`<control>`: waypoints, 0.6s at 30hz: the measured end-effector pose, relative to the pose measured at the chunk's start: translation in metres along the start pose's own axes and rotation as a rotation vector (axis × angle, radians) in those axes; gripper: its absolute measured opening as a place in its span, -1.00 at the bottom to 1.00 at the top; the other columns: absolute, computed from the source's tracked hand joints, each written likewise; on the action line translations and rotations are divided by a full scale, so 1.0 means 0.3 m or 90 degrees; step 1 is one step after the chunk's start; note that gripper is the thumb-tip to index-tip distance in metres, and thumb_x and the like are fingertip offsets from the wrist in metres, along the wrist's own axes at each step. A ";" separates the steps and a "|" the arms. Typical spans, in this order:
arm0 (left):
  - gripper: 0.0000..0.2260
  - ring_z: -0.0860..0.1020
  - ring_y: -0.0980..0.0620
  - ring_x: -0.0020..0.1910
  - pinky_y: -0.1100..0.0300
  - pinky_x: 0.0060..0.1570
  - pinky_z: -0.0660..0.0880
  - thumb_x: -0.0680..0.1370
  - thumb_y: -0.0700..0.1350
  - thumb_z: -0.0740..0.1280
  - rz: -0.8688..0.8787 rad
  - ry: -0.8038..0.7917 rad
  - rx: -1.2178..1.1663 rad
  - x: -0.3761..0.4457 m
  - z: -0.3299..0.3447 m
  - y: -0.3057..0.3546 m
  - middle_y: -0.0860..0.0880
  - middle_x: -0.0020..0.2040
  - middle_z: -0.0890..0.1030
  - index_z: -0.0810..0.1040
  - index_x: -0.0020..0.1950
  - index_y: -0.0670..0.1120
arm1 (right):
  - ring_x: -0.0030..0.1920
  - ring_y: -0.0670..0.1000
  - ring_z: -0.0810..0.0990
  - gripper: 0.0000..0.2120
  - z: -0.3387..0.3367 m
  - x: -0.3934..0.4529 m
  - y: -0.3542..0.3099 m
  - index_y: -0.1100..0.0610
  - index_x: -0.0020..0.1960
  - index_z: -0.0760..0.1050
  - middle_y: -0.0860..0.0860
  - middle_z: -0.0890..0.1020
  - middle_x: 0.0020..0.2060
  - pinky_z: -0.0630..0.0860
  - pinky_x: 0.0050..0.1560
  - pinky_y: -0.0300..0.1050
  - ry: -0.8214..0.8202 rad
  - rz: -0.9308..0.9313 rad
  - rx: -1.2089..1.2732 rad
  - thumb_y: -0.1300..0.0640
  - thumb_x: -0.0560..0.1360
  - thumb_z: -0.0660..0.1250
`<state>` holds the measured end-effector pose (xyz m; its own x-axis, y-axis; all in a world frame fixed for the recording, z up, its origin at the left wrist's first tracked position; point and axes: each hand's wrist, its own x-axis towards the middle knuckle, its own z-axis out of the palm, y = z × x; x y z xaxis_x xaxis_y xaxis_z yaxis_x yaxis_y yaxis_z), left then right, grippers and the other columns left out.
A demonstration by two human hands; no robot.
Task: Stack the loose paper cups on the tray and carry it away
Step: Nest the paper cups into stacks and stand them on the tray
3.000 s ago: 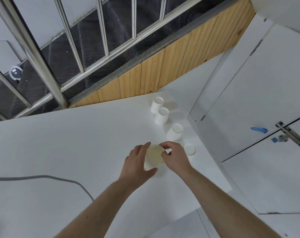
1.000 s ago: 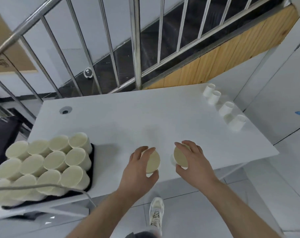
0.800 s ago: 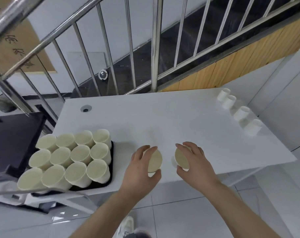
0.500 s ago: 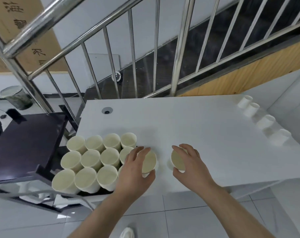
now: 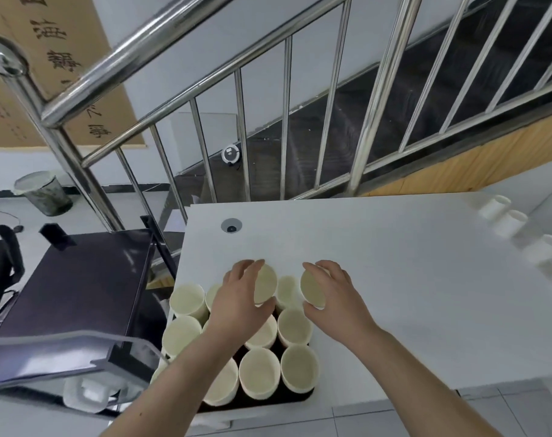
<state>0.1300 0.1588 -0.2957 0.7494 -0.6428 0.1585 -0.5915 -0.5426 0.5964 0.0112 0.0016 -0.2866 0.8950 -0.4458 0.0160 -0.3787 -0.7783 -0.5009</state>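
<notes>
Left hand (image 5: 237,305) fingers curled round one paper cup (image 5: 264,283), mouth tilted toward camera, thumb under its rim. Right hand (image 5: 333,298) clamped likewise on a second cup (image 5: 312,288). Both cups held just above the far row of upright cups (image 5: 259,376) packed on the dark tray (image 5: 295,397) at the white table's (image 5: 394,279) near-left corner. Three loose cups (image 5: 508,222) well apart at far right edge.
</notes>
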 end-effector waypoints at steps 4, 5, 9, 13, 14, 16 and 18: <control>-0.39 0.33 0.00 0.33 0.18 0.14 0.40 0.44 -0.01 0.39 -0.008 -0.029 0.018 0.045 0.012 -0.034 0.07 0.38 0.33 0.27 0.46 0.00 | 0.42 -0.06 0.18 -0.37 0.022 0.057 -0.020 -0.12 0.51 0.17 -0.12 0.18 0.44 0.44 0.10 -0.21 -0.008 0.002 -0.003 0.05 0.50 0.32; -0.39 0.33 0.01 0.34 0.19 0.15 0.39 0.45 0.00 0.39 -0.008 -0.037 0.024 0.055 0.018 -0.041 0.07 0.39 0.32 0.26 0.46 0.00 | 0.42 -0.06 0.18 -0.37 0.027 0.070 -0.022 -0.12 0.51 0.17 -0.12 0.18 0.44 0.45 0.11 -0.20 -0.012 0.003 -0.005 0.05 0.50 0.32; -0.39 0.32 0.02 0.35 0.20 0.13 0.40 0.46 0.01 0.38 -0.022 -0.064 0.038 0.078 0.049 -0.071 0.08 0.39 0.31 0.25 0.47 0.00 | 0.42 -0.04 0.19 -0.37 0.051 0.111 -0.026 -0.10 0.52 0.16 -0.10 0.18 0.44 0.48 0.14 -0.13 -0.039 0.008 -0.024 0.07 0.51 0.31; -0.38 0.32 0.00 0.36 0.14 0.17 0.41 0.46 0.03 0.38 -0.045 -0.109 0.047 0.094 0.085 -0.115 0.06 0.40 0.31 0.24 0.47 -0.01 | 0.43 -0.03 0.19 -0.38 0.087 0.143 -0.022 -0.08 0.52 0.15 -0.09 0.16 0.45 0.48 0.18 -0.10 -0.081 0.020 -0.030 0.07 0.52 0.29; -0.37 0.33 -0.01 0.36 0.12 0.18 0.41 0.45 0.04 0.39 -0.049 -0.119 0.049 0.096 0.093 -0.124 0.06 0.41 0.31 0.24 0.47 -0.01 | 0.43 -0.02 0.19 -0.38 0.096 0.148 -0.019 -0.08 0.52 0.15 -0.09 0.17 0.45 0.48 0.17 -0.09 -0.088 0.021 -0.035 0.07 0.52 0.29; -0.35 0.32 0.00 0.37 0.10 0.22 0.40 0.45 0.06 0.38 -0.056 -0.140 0.062 0.100 0.110 -0.142 0.05 0.42 0.29 0.23 0.48 0.00 | 0.42 -0.01 0.20 -0.38 0.116 0.157 -0.014 -0.07 0.52 0.15 -0.08 0.18 0.44 0.47 0.18 -0.09 -0.103 0.024 -0.043 0.07 0.52 0.29; -0.34 0.32 0.02 0.37 0.09 0.25 0.37 0.45 0.09 0.37 -0.064 -0.161 0.081 0.103 0.125 -0.155 0.06 0.43 0.27 0.20 0.49 0.01 | 0.42 0.00 0.22 -0.39 0.135 0.166 -0.010 -0.06 0.52 0.15 -0.07 0.19 0.44 0.47 0.18 -0.09 -0.115 0.024 -0.049 0.06 0.52 0.30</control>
<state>0.1695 0.1440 -0.3481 0.7176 -0.6883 -0.1060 -0.5629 -0.6629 0.4937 0.0665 -0.0004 -0.3193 0.9050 -0.3941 -0.1604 -0.4235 -0.7974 -0.4299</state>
